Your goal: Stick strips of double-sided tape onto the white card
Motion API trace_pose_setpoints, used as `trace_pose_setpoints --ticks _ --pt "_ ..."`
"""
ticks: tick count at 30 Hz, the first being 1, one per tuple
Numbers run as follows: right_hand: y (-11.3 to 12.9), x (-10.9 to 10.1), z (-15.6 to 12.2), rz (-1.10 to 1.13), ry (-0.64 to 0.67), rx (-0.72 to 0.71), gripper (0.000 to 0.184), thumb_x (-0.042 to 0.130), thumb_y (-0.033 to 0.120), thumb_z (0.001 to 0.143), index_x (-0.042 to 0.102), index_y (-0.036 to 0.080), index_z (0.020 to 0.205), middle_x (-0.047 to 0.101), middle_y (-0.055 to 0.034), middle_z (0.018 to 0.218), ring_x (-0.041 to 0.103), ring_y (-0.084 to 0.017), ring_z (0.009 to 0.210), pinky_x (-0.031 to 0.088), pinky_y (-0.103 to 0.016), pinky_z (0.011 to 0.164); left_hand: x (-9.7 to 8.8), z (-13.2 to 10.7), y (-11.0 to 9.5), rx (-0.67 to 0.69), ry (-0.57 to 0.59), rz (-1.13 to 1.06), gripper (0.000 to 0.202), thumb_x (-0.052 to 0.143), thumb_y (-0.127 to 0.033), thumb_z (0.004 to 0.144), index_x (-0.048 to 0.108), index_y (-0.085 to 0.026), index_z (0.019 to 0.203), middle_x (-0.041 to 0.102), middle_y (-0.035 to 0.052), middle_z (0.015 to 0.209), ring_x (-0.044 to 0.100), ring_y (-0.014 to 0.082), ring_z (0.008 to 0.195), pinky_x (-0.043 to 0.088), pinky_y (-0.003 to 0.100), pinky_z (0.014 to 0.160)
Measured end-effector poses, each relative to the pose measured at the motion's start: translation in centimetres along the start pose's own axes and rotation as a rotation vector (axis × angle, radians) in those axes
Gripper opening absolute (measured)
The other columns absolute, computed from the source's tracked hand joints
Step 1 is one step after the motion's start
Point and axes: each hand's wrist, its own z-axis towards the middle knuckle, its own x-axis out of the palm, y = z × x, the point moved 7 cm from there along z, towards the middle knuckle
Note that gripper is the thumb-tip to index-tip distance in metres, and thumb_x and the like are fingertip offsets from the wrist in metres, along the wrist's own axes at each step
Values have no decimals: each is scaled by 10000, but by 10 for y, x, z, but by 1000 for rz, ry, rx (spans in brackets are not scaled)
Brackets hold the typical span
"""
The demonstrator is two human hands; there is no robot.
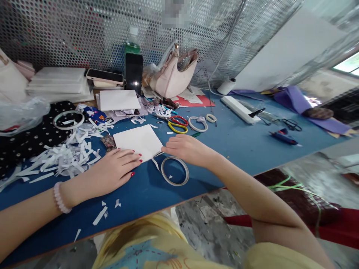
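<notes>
A white square card (pixel 138 141) lies on the blue table (pixel 241 145) in front of me. My left hand (pixel 114 170) rests flat on the table with its fingers stretched out, the fingertips touching the card's near edge. My right hand (pixel 186 149) lies at the card's right corner, fingers curled down against the edge; what they pinch, if anything, is hidden. A roll of double-sided tape (pixel 175 170) lies just below my right hand, with a strip running from it toward the card.
A heap of white paper strips (pixel 67 153) lies at the left. More tape rolls (pixel 198 123), red and yellow rings (pixel 178 125), a pink handbag (pixel 174 74), phones (pixel 105 76), a power strip (pixel 239 109) and scissors (pixel 290 124) sit farther back. A perforated metal screen (pixel 84 30) closes the rear.
</notes>
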Motion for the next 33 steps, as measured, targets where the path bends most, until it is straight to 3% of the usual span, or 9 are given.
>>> trace_pose_setpoints --ticks 8,13,16,19,23,26,29,33 --pt "-10 9 -10 160 -3 48 313 359 160 1044 672 144 1056 669 -74 807 567 -191 782 371 -305 713 0 -1 4 0 -11 -37 359 452 -245 1018 613 -211 1337 609 54 1416 536 267 1310 420 484 1091" --pt "-52 25 -31 304 -136 307 379 333 195 1034 700 161 1126 723 -110 947 645 -209 886 483 -327 793 -6 -1 8 -30 -40 -70 416 433 -243 1007 545 -237 1408 582 64 1440 512 247 1331 394 458 1126" --pt "-80 47 -44 268 -60 521 381 356 155 995 690 152 1177 724 -133 1038 654 -239 972 510 -379 845 -12 -2 23 -180 -60 30 634 552 -389 938 392 -199 1522 406 160 1564 368 343 1442 298 554 1176" --pt "-87 55 -47 232 -34 594 359 431 146 951 657 137 1230 700 -162 1151 632 -277 1052 496 -454 915 -9 -6 44 -360 28 121 922 605 -610 847 264 -162 1577 263 241 1613 241 443 1485 232 646 1165" --pt "-58 37 -33 254 -84 593 290 490 202 948 645 128 1182 665 -178 1206 586 -292 1115 463 -463 947 -4 -8 59 -419 132 157 1003 546 -722 823 205 -178 1594 344 237 1577 303 442 1455 150 708 1151" --pt "-9 14 -10 380 -104 476 174 528 265 953 651 147 990 689 -116 995 597 -250 978 450 -390 861 -9 -5 58 -397 89 190 1004 559 -728 805 243 -180 1584 434 249 1499 377 451 1396 87 757 1126" --pt "30 1 8 344 -47 421 218 610 378 918 625 162 890 662 -90 919 572 -254 916 397 -385 800 -14 -3 55 -381 41 197 1027 575 -724 791 242 -156 1580 478 272 1407 430 460 1335 147 773 1098" --pt "41 5 13 334 17 500 152 640 318 898 605 171 892 655 -78 943 545 -229 897 354 -359 792 -19 -2 49 -351 -27 256 1040 601 -692 786 217 -136 1576 449 294 1380 447 468 1310 209 742 1094"
